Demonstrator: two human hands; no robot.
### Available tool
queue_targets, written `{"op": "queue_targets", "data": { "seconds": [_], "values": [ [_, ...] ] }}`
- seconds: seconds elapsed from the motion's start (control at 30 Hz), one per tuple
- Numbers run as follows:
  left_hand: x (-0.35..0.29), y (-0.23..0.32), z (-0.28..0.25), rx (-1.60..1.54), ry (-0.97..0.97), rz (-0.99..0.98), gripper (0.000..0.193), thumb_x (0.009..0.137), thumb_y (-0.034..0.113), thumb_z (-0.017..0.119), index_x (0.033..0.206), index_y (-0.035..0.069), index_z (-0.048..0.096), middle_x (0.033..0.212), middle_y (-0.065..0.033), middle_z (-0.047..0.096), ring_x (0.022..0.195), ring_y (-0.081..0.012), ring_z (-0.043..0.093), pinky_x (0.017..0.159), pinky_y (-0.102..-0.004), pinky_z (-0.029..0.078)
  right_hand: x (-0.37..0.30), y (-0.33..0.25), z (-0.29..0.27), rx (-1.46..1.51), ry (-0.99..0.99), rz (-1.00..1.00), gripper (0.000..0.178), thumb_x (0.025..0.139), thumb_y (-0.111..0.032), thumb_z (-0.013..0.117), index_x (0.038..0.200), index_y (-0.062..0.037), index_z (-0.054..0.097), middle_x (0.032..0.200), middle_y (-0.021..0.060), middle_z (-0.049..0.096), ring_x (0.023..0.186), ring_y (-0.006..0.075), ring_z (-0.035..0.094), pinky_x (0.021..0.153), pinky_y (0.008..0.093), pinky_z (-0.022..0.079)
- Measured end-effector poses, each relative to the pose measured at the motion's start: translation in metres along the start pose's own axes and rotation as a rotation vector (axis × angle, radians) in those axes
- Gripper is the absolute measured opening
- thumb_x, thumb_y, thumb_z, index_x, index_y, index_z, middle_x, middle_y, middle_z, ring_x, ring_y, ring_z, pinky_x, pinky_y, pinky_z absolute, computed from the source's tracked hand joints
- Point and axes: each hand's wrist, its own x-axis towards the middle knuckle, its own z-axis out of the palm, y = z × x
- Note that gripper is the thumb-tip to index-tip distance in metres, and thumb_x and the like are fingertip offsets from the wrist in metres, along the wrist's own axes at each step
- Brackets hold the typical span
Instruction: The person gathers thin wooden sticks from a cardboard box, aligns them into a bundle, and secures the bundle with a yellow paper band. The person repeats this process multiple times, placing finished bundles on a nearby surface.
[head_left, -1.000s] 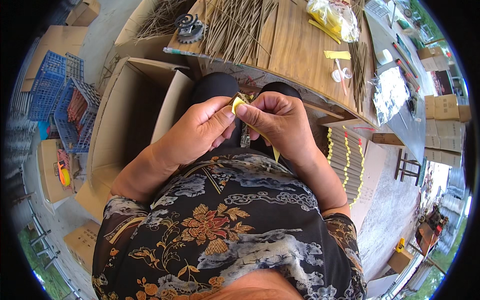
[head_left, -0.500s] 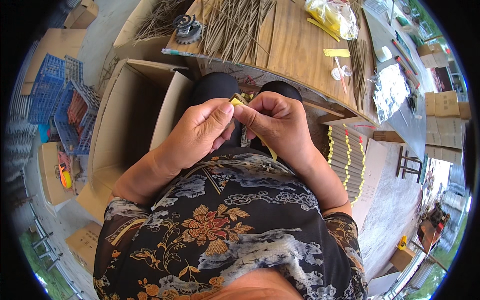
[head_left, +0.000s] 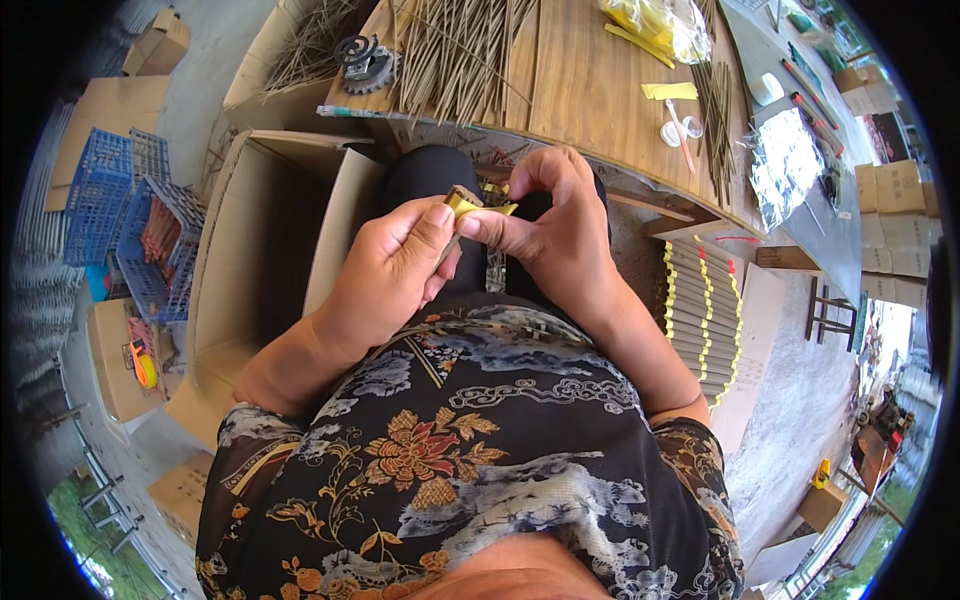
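In front of my lap, my left hand point(head_left: 395, 258) is closed round a short bundle of thin brown sticks point(head_left: 461, 192) that look like incense; most of its length is hidden in the palm. A yellow paper strip point(head_left: 467, 206) goes round the bundle near its upper end, and its loose end sticks out to the right. My right hand point(head_left: 560, 225) presses its thumb against that strip, close to my left thumb. The right index finger is bent above the strip's loose end, and the other fingers are curled in.
Loose brown sticks point(head_left: 455, 60), yellow strips point(head_left: 670, 91) and a plastic bag point(head_left: 665, 25) lie on the wooden table point(head_left: 580, 90) ahead. An open cardboard box point(head_left: 330, 225) stands at my left, near blue crates point(head_left: 160, 235). Yellow-banded stick bundles point(head_left: 703, 315) lie at my right.
My right index finger has lifted away from the thumb and moved up. More of the yellow strip now shows round the bundle, with its end pointing right instead of hanging down.
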Motion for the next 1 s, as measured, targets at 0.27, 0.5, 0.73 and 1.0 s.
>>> {"op": "queue_targets", "data": {
  "seconds": [0.27,0.5,0.73,1.0],
  "values": [
    [-0.003,-0.003,0.010,0.351,0.052,0.187,0.041,0.094,0.029,0.032,0.123,0.001,0.040,0.067,0.0017,0.044,0.055,-0.0026,0.037,0.047,-0.0148,0.033,-0.016,-0.008,-0.004,0.425,-0.238,0.379,0.020,0.076,-0.018,0.066,0.079,0.0011,0.061,0.064,0.0057,0.057,0.057,0.0075,0.049,0.051,0.0229,0.040],
    [-0.005,-0.004,0.011,0.355,-0.035,0.179,0.043,0.094,0.028,0.032,0.130,0.003,0.032,0.072,0.0015,0.044,0.060,-0.0029,0.038,0.052,-0.0155,0.034,-0.022,-0.004,-0.008,0.751,-0.337,0.457,0.022,0.083,-0.016,0.059,0.088,0.0055,0.058,0.075,0.0029,0.059,0.068,0.0066,0.052,0.062,0.0206,0.044],
    [-0.005,-0.009,0.011,0.165,-0.183,0.206,0.043,0.095,0.027,0.031,0.132,0.006,0.030,0.070,0.0007,0.043,0.057,-0.0030,0.035,0.051,-0.0159,0.033,-0.024,0.001,-0.013,0.965,-0.484,0.376,0.020,0.084,-0.011,0.055,0.096,0.0053,0.053,0.083,0.0075,0.060,0.077,0.0124,0.058,0.071,0.0245,0.047],
    [0.003,-0.005,0.011,-0.055,-0.355,0.050,0.064,0.092,0.032,0.037,0.138,0.012,-0.004,0.068,0.0002,0.043,0.051,-0.0030,0.036,0.044,-0.0149,0.034,-0.027,0.016,-0.019,0.868,-0.531,0.292,0.017,0.080,-0.009,0.061,0.091,0.0030,0.054,0.082,0.0025,0.054,0.076,0.0086,0.053,0.067,0.0222,0.044]
  ]
}}
